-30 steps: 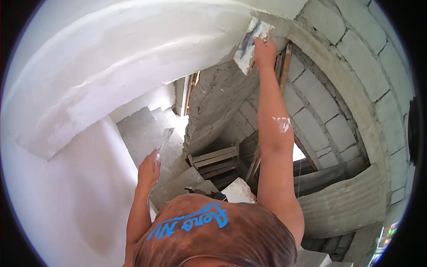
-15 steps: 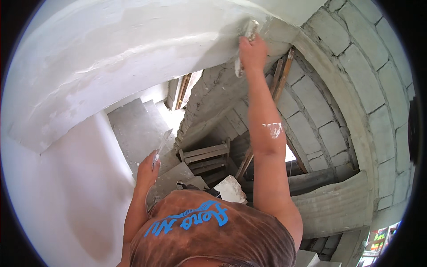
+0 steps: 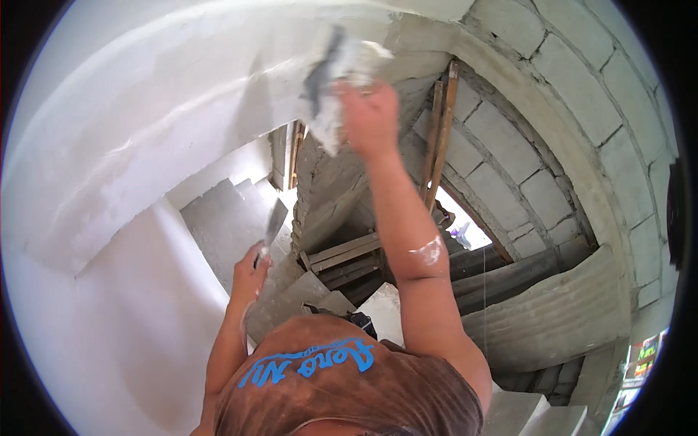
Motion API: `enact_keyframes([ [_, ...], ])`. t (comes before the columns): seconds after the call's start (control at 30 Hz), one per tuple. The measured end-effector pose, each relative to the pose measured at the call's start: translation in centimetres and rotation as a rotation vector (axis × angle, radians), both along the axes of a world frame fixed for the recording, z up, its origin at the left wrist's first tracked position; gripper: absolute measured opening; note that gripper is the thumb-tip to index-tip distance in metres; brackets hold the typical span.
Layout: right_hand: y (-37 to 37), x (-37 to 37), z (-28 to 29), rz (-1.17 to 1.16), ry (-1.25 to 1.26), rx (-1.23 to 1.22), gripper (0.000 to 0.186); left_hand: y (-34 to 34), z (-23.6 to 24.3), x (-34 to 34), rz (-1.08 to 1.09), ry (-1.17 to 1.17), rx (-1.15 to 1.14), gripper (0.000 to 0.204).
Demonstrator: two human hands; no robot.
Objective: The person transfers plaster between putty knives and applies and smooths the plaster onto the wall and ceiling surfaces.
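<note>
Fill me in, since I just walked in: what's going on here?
A person's right hand grips a white-smeared flat tool, blurred, up by the curved white surface; whether it touches that surface I can't tell. The left hand, lower down, holds a small trowel, seen against the gray steps. White residue marks the right forearm.

The plaster (image 3: 167,116) looks smooth, faintly glossy where light catches it — the blocks (image 3: 574,98) are matt, rough and grainy. From here the scraper (image 3: 276,220) looks like dull metal; the flat tool (image 3: 329,109), blurred, seems rough and crusted. The posts (image 3: 443,138) are bare wood with a worn finish, the steps (image 3: 218,218) matt concrete — and the shirt (image 3: 363,396) is dull cloth.
</note>
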State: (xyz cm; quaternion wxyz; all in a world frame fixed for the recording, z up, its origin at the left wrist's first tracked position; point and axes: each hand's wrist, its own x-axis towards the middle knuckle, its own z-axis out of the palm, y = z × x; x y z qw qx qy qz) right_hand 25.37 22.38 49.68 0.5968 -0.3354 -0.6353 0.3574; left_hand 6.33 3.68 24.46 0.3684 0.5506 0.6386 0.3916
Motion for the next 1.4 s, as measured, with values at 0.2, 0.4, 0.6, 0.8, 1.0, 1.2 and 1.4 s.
enact_keyframes([
  [0.2,-1.9,5.4,-8.8,0.388,0.398,0.068,0.027,3.3,5.8,-0.4,0.139,-0.782,-0.091,0.036],
  [0.4,-3.8,5.5,-11.9,0.404,-0.519,0.558,0.037,4.6,7.6,-1.5,-0.222,-1.243,-0.106,0.032],
  [0.6,-1.8,8.4,-16.1,0.225,-0.575,0.358,0.040,1.4,8.2,-1.6,-0.379,-1.354,-0.130,0.035],
  [0.8,-3.9,6.5,-18.9,0.317,0.557,-0.788,0.027,2.3,9.6,-0.4,-0.267,-0.224,0.471,0.034],
  [1.0,-2.2,5.4,-15.9,0.310,0.642,-0.623,0.027,3.3,8.1,-1.2,-0.087,0.630,0.482,0.042],
  [1.2,9.0,8.5,-3.3,-0.314,0.115,-0.058,0.023,1.2,1.2,-3.0,0.053,0.455,0.264,0.041],
  [1.4,14.8,6.1,-0.8,-0.438,-0.201,0.103,0.032,-3.2,-3.9,-2.8,0.175,0.162,0.129,0.040],
])
